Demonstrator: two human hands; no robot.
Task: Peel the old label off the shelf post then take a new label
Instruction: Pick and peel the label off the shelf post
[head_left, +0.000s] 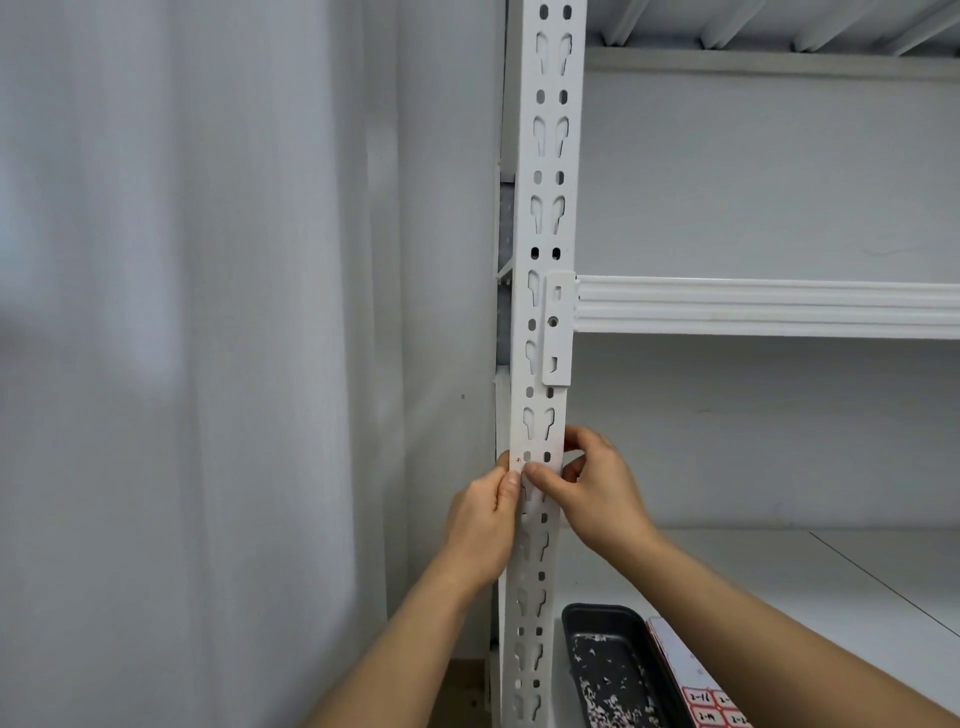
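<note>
A white perforated shelf post runs up the middle of the head view. Low on it a small scrap of old label with red marks clings near the post's left edge. My left hand grips the post's left side, thumb just under that scrap. My right hand comes from the right, its fingertips pressed flat on the post face next to the scrap, holding nothing I can make out. A sheet of new red-bordered labels lies on the lower shelf at bottom right.
A dark tray with several peeled paper bits sits on the lower shelf beside the label sheet. A white crossbeam joins the post above my hands. Grey wall fills the left side.
</note>
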